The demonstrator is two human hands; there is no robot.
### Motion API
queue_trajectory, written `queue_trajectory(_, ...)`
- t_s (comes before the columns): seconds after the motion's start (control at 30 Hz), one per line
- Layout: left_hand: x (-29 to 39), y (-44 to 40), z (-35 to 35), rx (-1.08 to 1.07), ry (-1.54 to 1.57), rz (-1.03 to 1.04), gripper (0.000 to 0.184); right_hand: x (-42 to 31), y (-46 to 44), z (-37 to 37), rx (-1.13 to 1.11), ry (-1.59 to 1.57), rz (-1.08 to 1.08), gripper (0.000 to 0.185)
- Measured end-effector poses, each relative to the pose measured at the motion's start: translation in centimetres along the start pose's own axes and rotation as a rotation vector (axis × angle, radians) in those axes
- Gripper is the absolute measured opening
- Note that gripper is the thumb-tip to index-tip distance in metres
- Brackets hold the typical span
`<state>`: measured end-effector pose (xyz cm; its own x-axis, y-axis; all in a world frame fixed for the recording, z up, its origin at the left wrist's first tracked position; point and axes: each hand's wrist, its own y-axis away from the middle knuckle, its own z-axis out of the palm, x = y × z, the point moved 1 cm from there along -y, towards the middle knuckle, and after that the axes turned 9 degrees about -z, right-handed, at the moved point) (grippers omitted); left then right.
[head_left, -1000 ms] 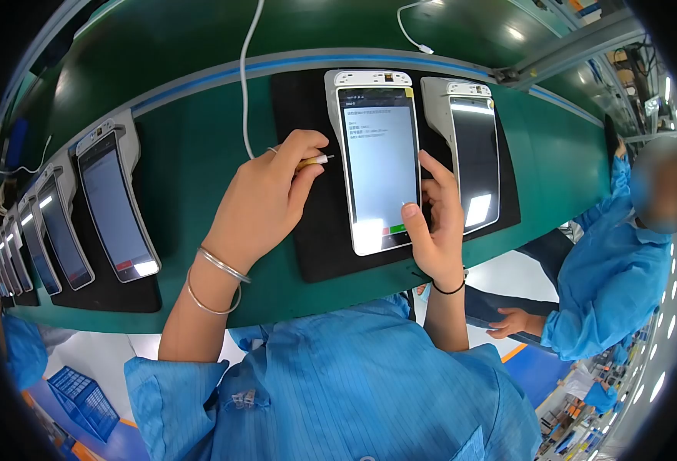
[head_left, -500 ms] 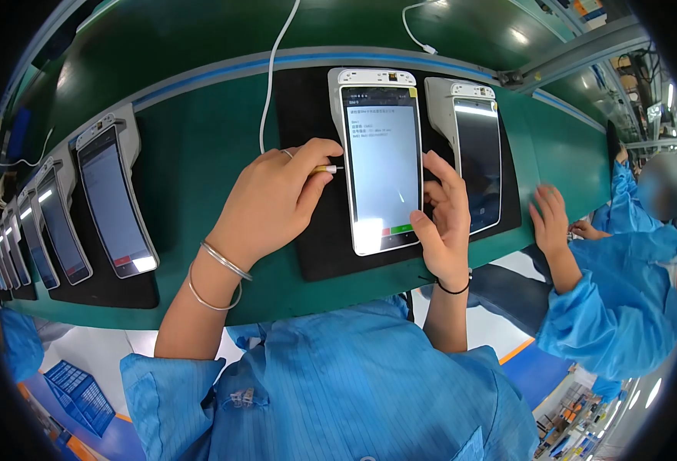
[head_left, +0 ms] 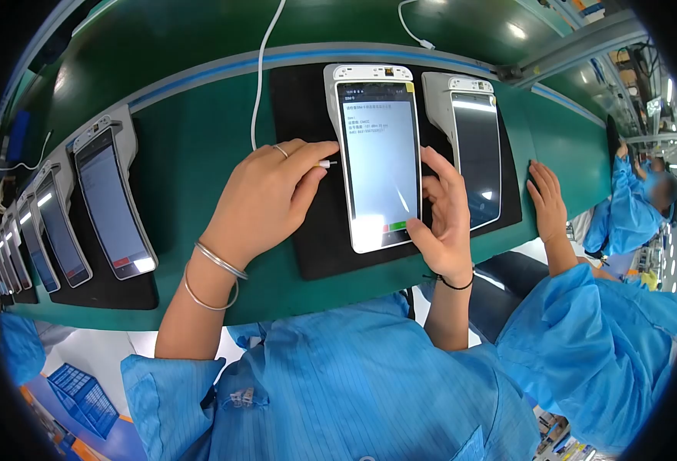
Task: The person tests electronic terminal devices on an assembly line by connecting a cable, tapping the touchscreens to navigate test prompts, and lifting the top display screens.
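Note:
My left hand (head_left: 265, 192) pinches the white plug (head_left: 324, 164) of a cable between thumb and forefinger. The plug's metal tip points at the left side of a white handheld payment terminal (head_left: 380, 173), with a small gap between them. That terminal lies face up, its screen lit with lines of text and red and green buttons at the bottom. Along its right edge rests my right hand (head_left: 447, 219), fingers curled at the side and thumb over the screen by the green button. A second terminal (head_left: 477, 161) with a dark screen lies just right of it.
A black mat (head_left: 307, 238) lies under both terminals on the green bench (head_left: 192, 154). Several similar terminals (head_left: 115, 200) stand in a row at left. A white cable (head_left: 260, 84) crosses the bench rail. At right, a co-worker's hand (head_left: 547, 203) rests on the bench.
My left hand and the plug have shifted slightly left, so the gap to the terminal looks a little wider. The co-worker at right has leaned closer, hand lower on the bench.

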<state>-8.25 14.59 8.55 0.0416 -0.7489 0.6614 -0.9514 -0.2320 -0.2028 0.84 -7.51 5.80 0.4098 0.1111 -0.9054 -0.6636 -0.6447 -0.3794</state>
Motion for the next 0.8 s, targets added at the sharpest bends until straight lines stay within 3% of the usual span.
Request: queue_trajectory(0.8,0.12,0.00,-0.26,-0.004,-0.004,-0.005,0.029,0.05,0.04,-0.16,-0.008,0.035,0.015,0.076)
